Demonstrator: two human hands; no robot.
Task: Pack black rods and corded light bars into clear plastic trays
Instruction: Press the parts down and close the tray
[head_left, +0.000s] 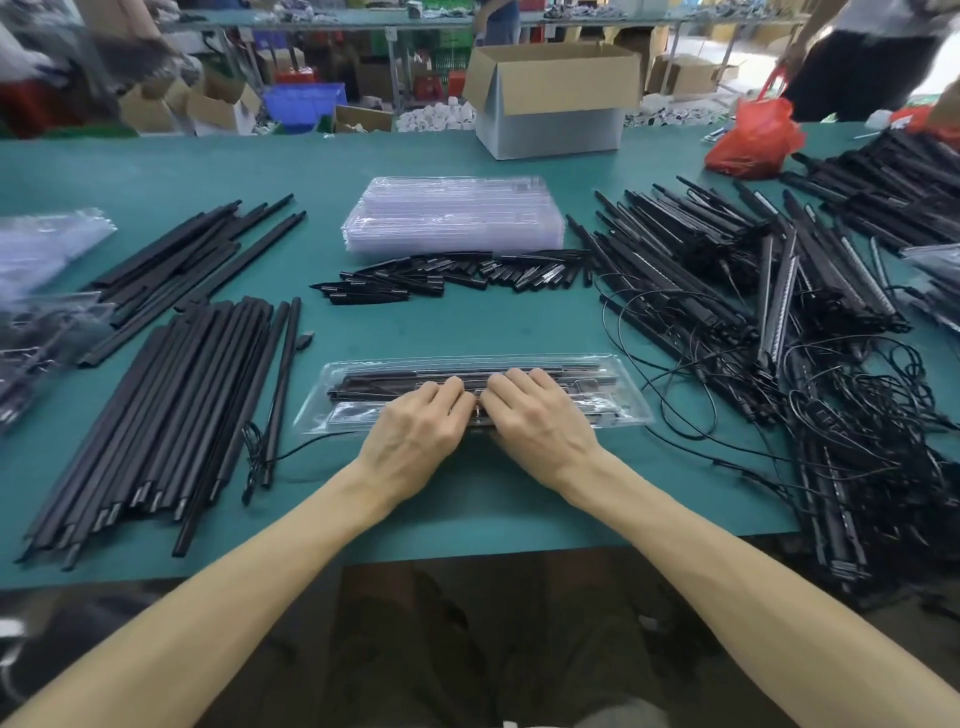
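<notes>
A shallow clear plastic tray (618, 400), glossy with rounded corners, lies front and centre on the green surface (467, 322), holding slim black rods (363, 387). The left hand (415, 431) and right hand (535, 415) rest on it side by side, fingers bent. The thumbs are hidden, so neither grip can be judged. Matte loose rods (171, 405) lie to the left, tangled corded light bars (727, 291) to the right

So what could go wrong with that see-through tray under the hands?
The thin clear plastic tray could buckle if the left hand and right hand press hard. The tangled black cords lie close beside it; a loop might snag and drag the tray. The long black rods inside might pop loose.
</notes>
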